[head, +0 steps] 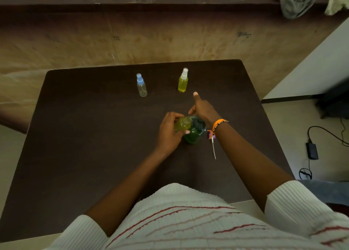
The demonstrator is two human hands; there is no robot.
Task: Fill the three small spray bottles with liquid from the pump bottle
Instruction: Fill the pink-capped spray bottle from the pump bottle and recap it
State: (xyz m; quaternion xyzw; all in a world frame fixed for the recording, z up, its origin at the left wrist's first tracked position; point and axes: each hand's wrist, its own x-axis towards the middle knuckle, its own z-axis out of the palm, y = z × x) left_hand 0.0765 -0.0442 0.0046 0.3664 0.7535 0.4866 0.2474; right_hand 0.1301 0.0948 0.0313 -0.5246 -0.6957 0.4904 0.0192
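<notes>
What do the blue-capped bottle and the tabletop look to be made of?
Blue-capped bottle: probably clear thin plastic, glossy; the dark table shows straight through its body, and it looks empty. Its cap looks like opaque pale-blue plastic. Tabletop: dark brown, matte, likely laminate or painted wood; no grain or reflections show, so I can't tell which.

A small open bottle of yellow liquid was held by the left hand against the green pump bottle, whose top was covered by the right hand. A loose spray head lay just beside it on the dark table. Farther back, an empty blue-capped bottle and a filled white-capped bottle stood upright, apart.
</notes>
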